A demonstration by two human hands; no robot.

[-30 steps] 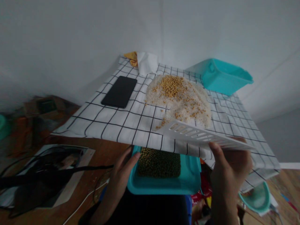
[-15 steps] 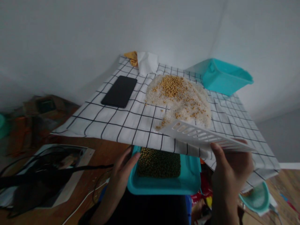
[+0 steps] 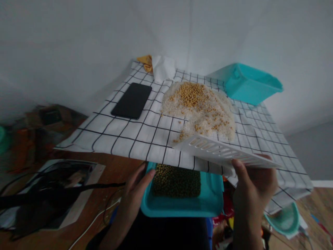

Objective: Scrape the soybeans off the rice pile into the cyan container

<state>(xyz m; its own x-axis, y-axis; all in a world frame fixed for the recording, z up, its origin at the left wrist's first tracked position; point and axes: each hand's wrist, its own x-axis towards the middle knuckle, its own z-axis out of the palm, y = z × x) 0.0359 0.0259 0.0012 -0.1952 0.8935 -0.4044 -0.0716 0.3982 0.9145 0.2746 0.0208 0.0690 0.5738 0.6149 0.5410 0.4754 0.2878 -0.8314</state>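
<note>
My right hand [image 3: 251, 189] grips a white slotted plastic tray [image 3: 221, 151], tilted with its far edge resting against a pile of white rice mixed with yellow beans [image 3: 200, 107] on the checked tablecloth [image 3: 135, 133]. My left hand [image 3: 135, 189] holds the left rim of a teal tray [image 3: 179, 206] under the table edge, fingers curled over it. Dark green-brown beans [image 3: 177, 180] fill that tray.
A black phone [image 3: 132, 100] lies on the cloth at left. A teal basket [image 3: 247, 83] stands at the back right, white tissue [image 3: 162, 67] and an orange scrap at the back. Cables and dark clutter [image 3: 44, 191] lie lower left; a teal bowl [image 3: 282, 218] lower right.
Almost nothing differs. The white slotted tray and my right hand stay at the pile's near edge; the view has shifted slightly.
</note>
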